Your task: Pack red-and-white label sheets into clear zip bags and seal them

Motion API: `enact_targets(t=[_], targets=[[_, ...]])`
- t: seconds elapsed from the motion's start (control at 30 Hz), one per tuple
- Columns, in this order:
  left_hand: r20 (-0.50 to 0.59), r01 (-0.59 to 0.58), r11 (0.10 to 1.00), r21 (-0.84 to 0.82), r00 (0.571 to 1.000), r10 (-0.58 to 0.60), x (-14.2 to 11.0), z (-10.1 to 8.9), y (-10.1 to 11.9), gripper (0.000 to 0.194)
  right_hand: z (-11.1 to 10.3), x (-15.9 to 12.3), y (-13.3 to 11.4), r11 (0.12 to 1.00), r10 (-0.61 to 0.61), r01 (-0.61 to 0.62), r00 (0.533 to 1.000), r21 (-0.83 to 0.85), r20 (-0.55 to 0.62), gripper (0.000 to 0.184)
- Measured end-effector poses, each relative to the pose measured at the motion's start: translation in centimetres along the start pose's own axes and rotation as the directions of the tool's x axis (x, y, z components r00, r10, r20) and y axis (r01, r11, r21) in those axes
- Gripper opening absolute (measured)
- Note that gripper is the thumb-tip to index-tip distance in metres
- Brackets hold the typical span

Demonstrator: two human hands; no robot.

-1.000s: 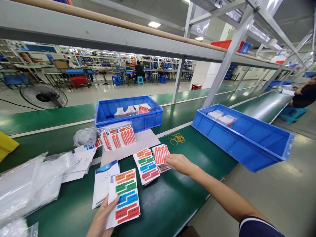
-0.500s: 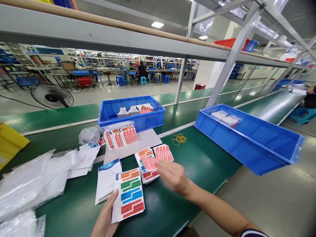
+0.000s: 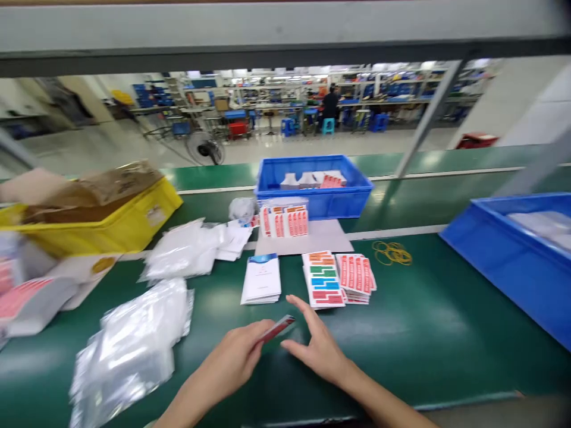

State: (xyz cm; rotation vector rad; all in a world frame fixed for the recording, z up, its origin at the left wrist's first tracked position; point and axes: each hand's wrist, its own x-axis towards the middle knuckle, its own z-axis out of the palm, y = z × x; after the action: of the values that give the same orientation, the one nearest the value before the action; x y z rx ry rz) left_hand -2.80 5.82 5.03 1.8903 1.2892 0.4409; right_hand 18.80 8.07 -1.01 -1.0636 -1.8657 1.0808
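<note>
Printed cards (image 3: 279,329), pinched in the fingers of the left hand (image 3: 234,358) above the counter (image 3: 423,339) near its front edge, seem light, bendable, perhaps slippery, best held by opposite edges; the right hand (image 3: 323,351) spreads empty fingers beside them.

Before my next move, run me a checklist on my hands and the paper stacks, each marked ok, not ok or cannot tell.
1. Left hand has a grip on the thin paper item: ok, pinched between thumb and fingers.
2. Right hand free: ok, fingers spread, nothing in it.
3. Number of sheets in the left hand: cannot tell, seen edge-on.
4. Multicolored label stack face up: ok, colored print showing.
5. Red label stack squared: not ok, edges uneven.
6. White booklets apart from both hands: ok.
</note>
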Motion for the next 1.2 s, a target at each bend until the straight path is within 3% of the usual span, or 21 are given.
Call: enact_targets(t=[0.07, 0.13, 0.2, 0.27, 0.3, 0.33, 0.4, 0.43, 0.47, 0.53, 0.63, 0.8, 0.9, 1.07, 1.2], targets=[[0.025, 0.028, 0.978, 0.204, 0.999, -0.033, -0.4, 0.7, 0.4, 0.031, 1.2, 0.4, 1.3, 0.985, 0.086, -0.104, 0.988, 0.141, 0.125, 0.071], [0.016, 0.072, 0.954, 0.293, 0.997, -0.080, -0.6, 1.2, 0.4, 0.026, 2.6, 0.5, 2.3, 0.967, 0.092, -0.135, 0.975, 0.216, 0.201, 0.053], [-0.039, 0.085, 0.961, 0.262, 0.996, -0.077, -1.1, 1.3, 0.2, 0.021, 3.5, 0.6, 2.8, 0.961, 0.066, -0.128, 0.967, 0.247, 0.245, 0.027], [-0.211, 0.117, 0.980, 0.163, 0.974, -0.081, -2.1, 0.8, -0.5, 0.025, 3.8, 0.5, 2.8, 0.960, 0.042, -0.115, 0.961, 0.256, 0.274, 0.016], [-0.339, 0.165, 0.980, 0.114, 0.933, -0.117, -2.8, 0.4, -1.1, 0.027, 3.7, 0.5, 2.8, 0.959, 0.037, -0.112, 0.960, 0.259, 0.278, 0.017], [-0.480, 0.240, 0.968, 0.072, 0.859, -0.178, -3.7, -0.1, -2.0, 0.028, 3.5, 0.4, 2.8, 0.958, 0.042, -0.117, 0.961, 0.262, 0.275, 0.019], [-0.711, 0.464, 0.886, 0.012, 0.627, -0.319, -5.7, -0.9, -4.3, 0.029, 3.0, 0.3, 2.8, 0.955, 0.072, -0.140, 0.964, 0.260, 0.257, 0.021], [-0.770, 0.587, 0.810, 0.000, 0.517, -0.374, -6.7, -1.2, -5.6, 0.031, 2.8, 0.3, 2.8, 0.953, 0.087, -0.155, 0.963, 0.260, 0.256, 0.021], [-0.776, 0.692, 0.722, 0.001, 0.456, -0.436, -7.7, -1.3, -7.0, 0.033, 2.7, 0.3, 2.9, 0.951, 0.099, -0.170, 0.959, 0.260, 0.266, 0.022], [-0.753, 0.811, 0.585, 0.010, 0.391, -0.529, -9.3, -1.2, -9.5, 0.035, 2.8, 0.4, 3.0, 0.947, 0.115, -0.196, 0.947, 0.254, 0.301, 0.024], [-0.689, 0.839, 0.545, 0.006, 0.399, -0.606, -10.7, -0.7, -12.1, 0.027, 3.4, 0.4, 3.1, 0.942, 0.125, -0.217, 0.935, 0.257, 0.332, 0.027], [-0.575, 0.744, 0.653, -0.141, 0.475, -0.666, -12.0, -0.5, -13.9, 0.028, 3.8, 0.4, 2.9, 0.937, 0.127, -0.223, 0.935, 0.269, 0.332, 0.033], [-0.561, 0.706, 0.675, -0.216, 0.476, -0.678, -12.6, -1.3, -14.5, 0.035, 3.5, 0.4, 2.7, 0.929, 0.134, -0.236, 0.933, 0.284, 0.334, 0.035], [-0.672, 0.708, 0.693, -0.134, 0.449, -0.589, -10.8, -5.4, -15.4, 0.031, 3.4, 0.4, 2.6, 0.917, 0.141, -0.252, 0.929, 0.308, 0.341, 0.036], [-0.700, 0.669, 0.735, -0.107, 0.474, -0.534, -7.4, -9.4, -16.7, 0.029, 3.6, 0.3, 2.8, 0.911, 0.149, -0.258, 0.933, 0.322, 0.327, 0.037]])
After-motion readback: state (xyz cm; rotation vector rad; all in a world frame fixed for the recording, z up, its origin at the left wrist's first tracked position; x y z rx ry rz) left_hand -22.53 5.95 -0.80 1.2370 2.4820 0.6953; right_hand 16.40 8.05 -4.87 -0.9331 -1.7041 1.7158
